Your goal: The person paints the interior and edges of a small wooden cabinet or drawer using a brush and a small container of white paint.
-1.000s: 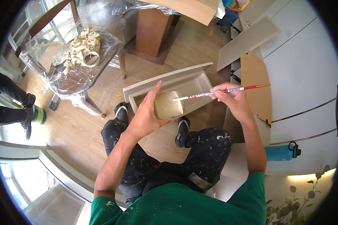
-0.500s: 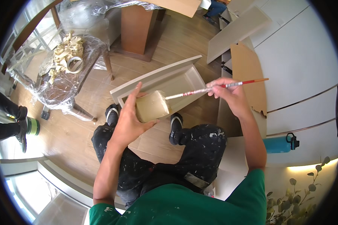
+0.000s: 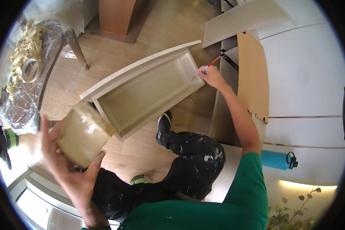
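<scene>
Brushing the right end of the drawer (image 3: 147,94), which lies between the two hands, looks like the step in hand. The right hand's (image 3: 212,76) grip pinches the brush (image 3: 213,62) narrowly; tip contact is unclear. The left hand's (image 3: 73,177) grip spreads wide around the cup (image 3: 84,134). Next calls for light strokes, cup steady.

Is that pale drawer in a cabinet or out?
Out: wooden floor shows on both sides of the drawer; the right hand holds a brush at one end.
</scene>
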Demonstrator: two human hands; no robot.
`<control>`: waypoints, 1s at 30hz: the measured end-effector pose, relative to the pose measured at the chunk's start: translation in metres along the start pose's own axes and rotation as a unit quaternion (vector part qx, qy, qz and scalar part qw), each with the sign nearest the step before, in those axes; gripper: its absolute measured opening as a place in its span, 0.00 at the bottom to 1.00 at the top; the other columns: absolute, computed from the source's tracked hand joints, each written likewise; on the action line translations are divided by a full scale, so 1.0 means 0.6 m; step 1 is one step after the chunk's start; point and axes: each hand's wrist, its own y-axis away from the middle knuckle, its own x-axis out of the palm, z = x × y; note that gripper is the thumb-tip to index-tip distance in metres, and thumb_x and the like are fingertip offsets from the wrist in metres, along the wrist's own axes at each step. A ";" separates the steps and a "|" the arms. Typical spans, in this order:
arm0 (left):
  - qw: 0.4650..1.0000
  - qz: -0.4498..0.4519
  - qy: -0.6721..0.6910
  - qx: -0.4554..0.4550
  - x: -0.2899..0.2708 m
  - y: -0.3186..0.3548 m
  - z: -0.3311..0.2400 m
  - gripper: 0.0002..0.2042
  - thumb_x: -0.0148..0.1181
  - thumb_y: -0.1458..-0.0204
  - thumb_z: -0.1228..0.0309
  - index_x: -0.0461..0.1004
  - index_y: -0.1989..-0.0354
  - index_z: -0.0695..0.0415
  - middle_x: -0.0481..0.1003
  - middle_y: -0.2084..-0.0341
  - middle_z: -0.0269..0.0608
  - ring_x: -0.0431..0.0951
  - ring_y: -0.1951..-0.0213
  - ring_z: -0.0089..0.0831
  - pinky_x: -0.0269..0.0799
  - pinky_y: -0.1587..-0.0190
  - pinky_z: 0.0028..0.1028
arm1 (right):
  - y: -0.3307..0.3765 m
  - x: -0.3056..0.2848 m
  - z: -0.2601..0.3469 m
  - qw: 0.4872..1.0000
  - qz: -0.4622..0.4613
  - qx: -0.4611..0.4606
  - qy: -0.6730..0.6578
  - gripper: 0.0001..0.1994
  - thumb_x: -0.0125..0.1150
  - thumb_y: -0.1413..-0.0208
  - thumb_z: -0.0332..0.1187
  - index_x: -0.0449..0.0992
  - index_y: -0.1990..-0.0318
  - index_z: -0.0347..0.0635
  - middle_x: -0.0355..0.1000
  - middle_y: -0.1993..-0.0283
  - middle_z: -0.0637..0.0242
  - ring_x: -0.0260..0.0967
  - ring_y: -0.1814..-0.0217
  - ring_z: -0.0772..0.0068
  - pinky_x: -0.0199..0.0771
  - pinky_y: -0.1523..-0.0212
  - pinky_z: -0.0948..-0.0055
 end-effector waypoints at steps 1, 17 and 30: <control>0.999 -0.023 -0.022 0.001 -0.003 -0.004 0.002 0.59 0.79 0.65 0.80 0.45 0.23 0.60 0.66 0.39 0.49 0.72 0.39 0.43 0.76 0.38 0.38 | -0.024 0.029 -0.018 1.000 0.017 -0.006 0.014 0.07 0.67 0.42 0.33 0.84 0.63 0.39 0.75 0.75 0.52 0.76 0.74 0.61 0.74 0.67 0.65; 0.949 0.004 -0.295 0.113 0.040 -0.105 0.082 0.56 0.78 0.54 0.50 0.46 0.25 0.66 0.60 0.32 0.52 0.78 0.45 0.43 0.84 0.43 0.40 | -0.177 0.242 -0.255 0.986 0.119 0.027 0.110 0.05 0.64 0.44 0.29 0.81 0.65 0.37 0.78 0.66 0.48 0.76 0.61 0.43 0.75 0.55 0.54; 0.924 0.089 -0.336 0.159 0.229 -0.201 0.237 0.56 0.78 0.54 0.51 0.47 0.25 0.65 0.61 0.33 0.52 0.77 0.44 0.43 0.83 0.43 0.40 | -0.178 0.295 -0.295 0.979 0.136 0.081 0.129 0.07 0.66 0.45 0.31 0.81 0.64 0.36 0.79 0.66 0.47 0.77 0.59 0.43 0.76 0.55 0.53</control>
